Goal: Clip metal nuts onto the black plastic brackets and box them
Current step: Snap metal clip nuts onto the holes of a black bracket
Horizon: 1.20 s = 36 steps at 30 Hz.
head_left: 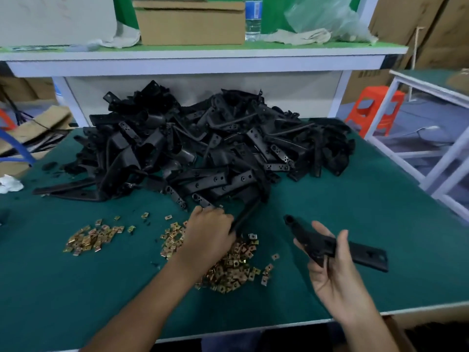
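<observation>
The right hand holds a black bracket round its middle. The left hand grips another bracket by the near edge of the pile, above the metal nuts. Brackets look light and stiff, so the middle seems best to hold.

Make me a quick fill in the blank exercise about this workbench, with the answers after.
1. The black bracket held clear of the pile is in the ____.
2. The left hand grips another bracket at the pile's edge, its forearm over the heap of metal ____.
3. The water bottle on the shelf stands right of the cardboard ____.
4. The plastic stool beside the table is ____.
Answers: right hand; nuts; box; orange.
</observation>
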Tool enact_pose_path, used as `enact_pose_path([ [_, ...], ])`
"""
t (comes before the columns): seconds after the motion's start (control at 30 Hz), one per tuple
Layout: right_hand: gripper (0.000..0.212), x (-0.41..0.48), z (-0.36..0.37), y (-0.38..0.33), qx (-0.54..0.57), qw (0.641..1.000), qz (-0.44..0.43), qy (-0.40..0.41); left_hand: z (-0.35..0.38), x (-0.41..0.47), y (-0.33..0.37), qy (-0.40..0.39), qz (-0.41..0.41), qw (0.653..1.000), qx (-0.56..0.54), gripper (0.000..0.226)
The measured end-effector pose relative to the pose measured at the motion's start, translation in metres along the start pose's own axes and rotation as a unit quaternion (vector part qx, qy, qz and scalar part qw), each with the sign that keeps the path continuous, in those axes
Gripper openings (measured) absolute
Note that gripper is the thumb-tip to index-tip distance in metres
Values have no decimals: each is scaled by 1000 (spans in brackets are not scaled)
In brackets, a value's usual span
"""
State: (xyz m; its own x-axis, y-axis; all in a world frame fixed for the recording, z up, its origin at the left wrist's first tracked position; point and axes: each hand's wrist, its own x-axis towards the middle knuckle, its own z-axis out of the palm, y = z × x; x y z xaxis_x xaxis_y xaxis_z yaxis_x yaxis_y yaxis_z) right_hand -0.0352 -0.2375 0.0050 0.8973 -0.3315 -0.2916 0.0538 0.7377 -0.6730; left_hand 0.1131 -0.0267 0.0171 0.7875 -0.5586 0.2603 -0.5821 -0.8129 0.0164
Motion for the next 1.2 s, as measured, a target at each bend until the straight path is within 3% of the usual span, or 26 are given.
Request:
enact_pose_path([
  [0.13, 34, -1, -6, 3, -4, 999, -31, 14, -6, 34, -8, -23, -59, 997, -38, 19],
  [0.2, 26, 0, -6, 4, 1, 998, -60, 15, -5, 39, -5, -79, -66, 992, -70, 44],
  [0.27, 25, 2, -5, 6, 4, 997, -76, 18, -1, 29, 9, -50, -59, 995, -70, 57],
  [0.3, 25, 4, -4, 6, 5, 997, -81, 19, 1, 20, 20, -5, -38, 996, -78, 49],
  [0.37, 31, 8, -3, 9, 9, 997, -77, 22, 3, 0, 47, 13, 26, 992, -120, 31],
  [0.47, 39, 14, 1, 13, 20, 998, -46, 22, 14, -16, 76, -61, 78, 986, -134, 33],
  [0.57, 28, 15, 5, 16, 31, 999, -13, 34, 21, -15, 80, -76, 93, 986, -120, 27],
  [0.67, 19, 18, 8, 22, 44, 998, -5, 41, 18, -14, 78, -77, 77, 975, -195, 16],
  [0.73, 27, 19, 14, 27, 58, 998, 0, 36, 10, -18, 73, -74, 47, 964, -252, 8],
  [0.83, 44, 21, 24, 35, 52, 999, 7, 11, -3, -29, 56, -80, -61, 903, -418, 1],
  [0.9, 40, 22, 32, 41, 39, 999, 15, -12, -11, -39, 43, -79, -116, 838, -527, 7],
  [1.0, 30, 24, 42, 52, 24, 999, 25, -41, -19, -50, 34, -62, -167, 763, -622, 16],
  [1.1, 29, 23, 48, 59, 16, 996, 31, -79, -24, -58, 32, -69, -218, 662, -714, 17],
  [1.2, 27, 18, 48, 60, 9, 994, 27, -102, -24, -60, 33, -71, -216, 636, -737, 21],
])
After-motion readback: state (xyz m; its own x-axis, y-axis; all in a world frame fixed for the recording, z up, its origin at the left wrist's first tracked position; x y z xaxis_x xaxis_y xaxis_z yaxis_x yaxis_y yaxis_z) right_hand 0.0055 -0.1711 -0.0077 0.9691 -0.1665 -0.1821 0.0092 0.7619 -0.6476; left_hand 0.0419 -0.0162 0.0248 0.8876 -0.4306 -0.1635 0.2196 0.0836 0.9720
